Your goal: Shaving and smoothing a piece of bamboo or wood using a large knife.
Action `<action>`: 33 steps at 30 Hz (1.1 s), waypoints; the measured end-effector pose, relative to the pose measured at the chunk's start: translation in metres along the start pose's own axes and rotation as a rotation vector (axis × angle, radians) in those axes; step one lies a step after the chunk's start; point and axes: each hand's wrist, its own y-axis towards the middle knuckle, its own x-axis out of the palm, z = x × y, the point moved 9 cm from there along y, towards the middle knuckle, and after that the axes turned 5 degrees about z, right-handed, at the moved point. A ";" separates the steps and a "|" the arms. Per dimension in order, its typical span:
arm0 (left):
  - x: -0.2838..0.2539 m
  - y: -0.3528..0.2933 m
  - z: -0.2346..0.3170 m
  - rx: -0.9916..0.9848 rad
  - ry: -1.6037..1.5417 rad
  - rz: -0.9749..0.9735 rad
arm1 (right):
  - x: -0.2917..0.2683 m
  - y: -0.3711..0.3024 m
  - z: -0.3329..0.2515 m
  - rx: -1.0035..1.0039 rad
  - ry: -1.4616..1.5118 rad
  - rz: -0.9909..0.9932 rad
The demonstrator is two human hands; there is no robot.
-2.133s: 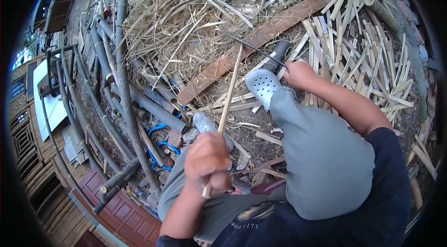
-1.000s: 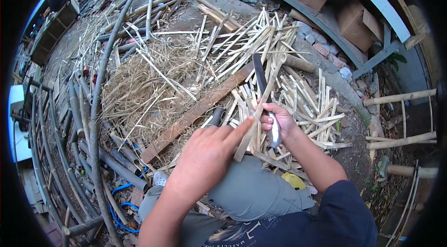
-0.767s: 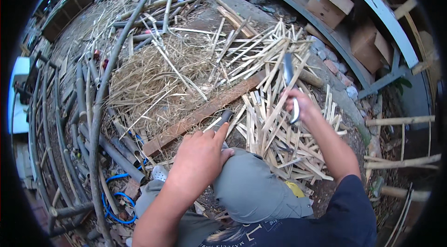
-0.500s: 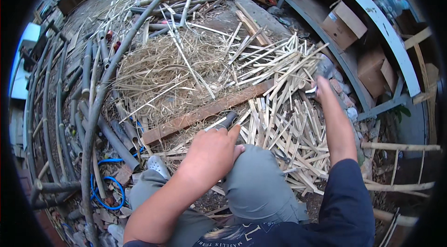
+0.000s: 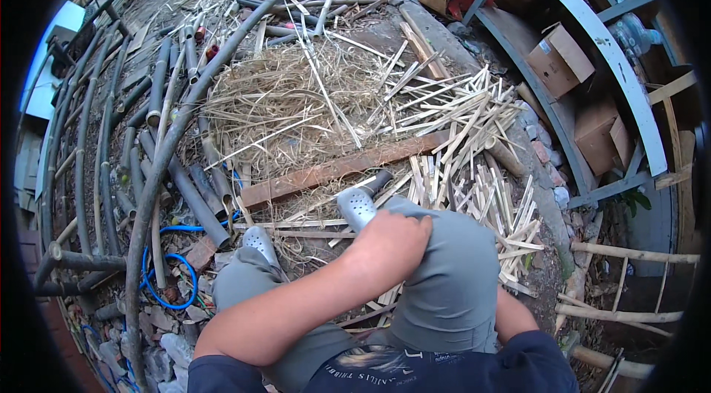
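Note:
My left hand (image 5: 398, 240) rests on my raised right knee, its fingers bent together over the grey-green trouser leg (image 5: 448, 282). Nothing shows in it. Of my right arm only the forearm (image 5: 515, 317) appears, beside the right thigh. The leg covers my right hand and whatever it may hold. Beyond the knee lies a loose heap of pale split bamboo strips (image 5: 485, 193), and a thick round log (image 5: 509, 158) sits at its right side. A reddish-brown wooden plank (image 5: 333, 171) runs slantwise across the ground ahead, with thin curly bamboo shavings (image 5: 274, 104) behind it.
On the left lie long bamboo poles (image 5: 159, 185), shorter pipe-like bamboo pieces (image 5: 194, 197) and a blue hose (image 5: 194, 282). At the right stands a metal rack (image 5: 592, 30) with cardboard boxes (image 5: 559, 60). A bamboo ladder-like frame (image 5: 629, 311) lies nearer on the right.
My right hand has come back from the far end of the strips and dropped behind my leg. My left hand has shifted right with the knee. A grey clog now shows beyond it.

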 end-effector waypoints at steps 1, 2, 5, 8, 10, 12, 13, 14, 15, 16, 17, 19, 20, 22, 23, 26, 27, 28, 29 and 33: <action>0.003 -0.003 0.003 0.019 -0.009 -0.019 | -0.011 0.013 -0.012 -0.036 -0.010 0.027; 0.005 -0.003 0.006 0.041 -0.022 -0.035 | -0.024 0.029 -0.026 -0.076 -0.020 0.054; 0.005 0.000 0.007 0.024 0.012 -0.038 | -0.057 0.073 -0.079 -0.169 -0.028 0.123; -0.002 -0.004 0.000 0.010 0.020 0.013 | -0.072 0.078 -0.155 -0.150 -0.068 0.079; -0.009 0.000 -0.001 0.032 0.022 0.035 | -0.060 0.096 -0.171 -0.176 -0.105 0.096; -0.010 -0.002 -0.001 0.055 -0.006 0.034 | -0.035 0.113 -0.177 -0.225 -0.131 0.133; -0.009 -0.002 -0.002 0.050 -0.011 0.023 | -0.022 0.119 -0.172 -0.243 -0.129 0.135; -0.011 -0.004 -0.007 0.042 -0.008 0.012 | -0.006 0.123 -0.174 -0.268 -0.117 0.132; -0.013 -0.006 -0.011 0.020 -0.039 -0.045 | 0.010 0.124 -0.172 -0.264 -0.112 0.119; -0.012 -0.007 -0.016 -0.001 -0.070 -0.102 | 0.023 0.124 -0.164 -0.206 -0.082 0.131; -0.010 -0.011 -0.024 -0.038 -0.136 -0.124 | 0.036 0.125 -0.161 -0.151 -0.051 0.139; -0.005 -0.020 -0.041 -0.133 -0.188 -0.194 | 0.036 0.124 -0.168 -0.215 -0.121 0.167; -0.001 -0.027 -0.054 -0.221 -0.233 -0.250 | 0.027 0.120 -0.177 -0.286 -0.189 0.211; 0.003 -0.034 -0.072 -0.250 -0.157 -0.293 | 0.003 0.124 -0.207 -0.408 -0.165 0.185; 0.006 -0.037 -0.083 -0.321 -0.149 -0.269 | 0.003 0.141 -0.213 -0.465 -0.126 0.089; -0.013 -0.039 -0.107 -0.454 -0.120 -0.307 | 0.017 0.171 -0.274 -0.677 -0.158 -0.171; -0.015 -0.036 -0.113 -0.479 -0.137 -0.324 | 0.027 0.188 -0.294 -0.701 -0.198 -0.242; -0.014 -0.033 -0.117 -0.495 -0.159 -0.334 | 0.036 0.208 -0.309 -0.720 -0.246 -0.305; -0.014 -0.028 -0.119 -0.499 -0.169 -0.354 | 0.052 0.225 -0.330 -0.806 -0.319 -0.343; -0.014 -0.017 -0.128 -0.493 -0.223 -0.360 | 0.109 0.298 -0.422 -0.783 -0.330 -0.239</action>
